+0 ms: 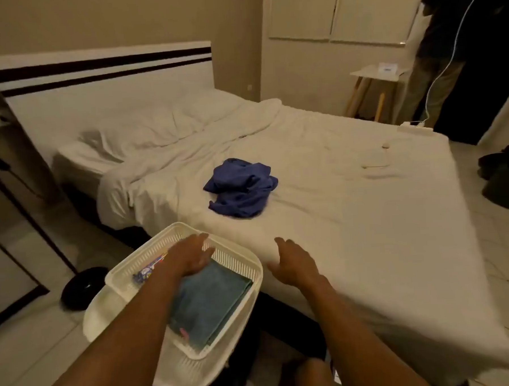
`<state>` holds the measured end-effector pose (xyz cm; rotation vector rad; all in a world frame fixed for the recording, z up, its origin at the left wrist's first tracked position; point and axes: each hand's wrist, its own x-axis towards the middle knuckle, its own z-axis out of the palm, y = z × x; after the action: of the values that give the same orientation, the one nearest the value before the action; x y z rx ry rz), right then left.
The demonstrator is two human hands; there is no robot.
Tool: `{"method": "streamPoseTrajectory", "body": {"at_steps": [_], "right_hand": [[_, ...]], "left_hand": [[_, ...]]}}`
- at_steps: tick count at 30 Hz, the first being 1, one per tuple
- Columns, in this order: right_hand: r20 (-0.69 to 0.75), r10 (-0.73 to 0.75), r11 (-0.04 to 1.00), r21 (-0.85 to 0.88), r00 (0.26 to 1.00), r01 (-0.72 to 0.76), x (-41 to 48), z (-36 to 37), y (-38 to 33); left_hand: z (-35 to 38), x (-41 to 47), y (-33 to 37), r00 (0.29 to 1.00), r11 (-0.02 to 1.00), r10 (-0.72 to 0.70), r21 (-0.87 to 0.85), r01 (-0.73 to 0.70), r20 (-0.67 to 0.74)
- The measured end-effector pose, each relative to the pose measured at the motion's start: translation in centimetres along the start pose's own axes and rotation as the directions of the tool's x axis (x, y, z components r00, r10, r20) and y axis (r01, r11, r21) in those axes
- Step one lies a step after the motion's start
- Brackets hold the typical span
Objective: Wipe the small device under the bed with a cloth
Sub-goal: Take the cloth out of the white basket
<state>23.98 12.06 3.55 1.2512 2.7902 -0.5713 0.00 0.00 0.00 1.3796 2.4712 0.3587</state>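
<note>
White basket (233, 257) holds a teal cloth (211, 301) and a packet (147, 271), print blurred.

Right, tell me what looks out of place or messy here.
A blue garment lies crumpled in the middle of the bed, unlike the folded towel in the basket. The duvet is bunched and wrinkled near the headboard. Nothing looks spilled or broken.

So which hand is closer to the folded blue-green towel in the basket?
Left. The left hand is right over the towel; the right hand is beside the basket, over the bed.
</note>
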Motion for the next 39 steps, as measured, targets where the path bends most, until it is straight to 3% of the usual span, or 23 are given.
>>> {"method": "streamPoseTrajectory", "body": {"at_steps": [4, 8, 14, 20, 24, 32, 34, 39], "right_hand": [[0.041, -0.119, 0.992, 0.053, 0.992, 0.117, 1.7, 5.3, -3.7], [0.057, -0.191, 0.981, -0.015, 0.980, 0.192, 2.9, 8.8, -5.6], [0.083, -0.193, 0.971, -0.126, 0.978, 0.202, 4.5, 12.0, -5.9], [0.058, -0.186, 0.971, -0.140, 0.981, 0.192, 5.8, 13.8, -5.4], [0.028, -0.172, 0.977, -0.125, 0.985, 0.174, 6.4, 14.6, -5.1], [0.064, -0.074, 0.997, 0.014, 0.995, 0.073, 5.7, 12.6, -5.6], [0.038, -0.086, 0.995, 0.044, 0.996, 0.085, 5.0, 11.1, -6.2], [-0.092, -0.160, 0.983, 0.076, 0.983, 0.167, 2.7, 4.5, -6.1]], "left_hand": [[2.2, 0.8, -3.6, 0.999, 1.000, -0.004, 0.011, 0.004, 0.035], [3.7, 1.8, -4.9, 0.996, 0.999, -0.044, 0.029, 0.042, 0.077], [5.6, 4.6, -6.8, 0.995, 0.992, -0.098, -0.074, 0.099, 0.015], [7.3, 5.6, -6.7, 0.975, 0.981, -0.163, -0.132, 0.143, -0.153], [7.0, 5.9, -5.9, 0.984, 0.980, -0.148, -0.150, 0.132, -0.101], [-2.1, 2.6, -4.0, 0.989, 0.995, 0.033, -0.093, -0.019, 0.146], [-5.3, 0.9, -1.7, 0.990, 0.995, 0.076, -0.080, -0.068, 0.115], [-11.4, -2.7, 1.5, 0.999, 1.000, 0.030, -0.006, -0.031, -0.042]]}}
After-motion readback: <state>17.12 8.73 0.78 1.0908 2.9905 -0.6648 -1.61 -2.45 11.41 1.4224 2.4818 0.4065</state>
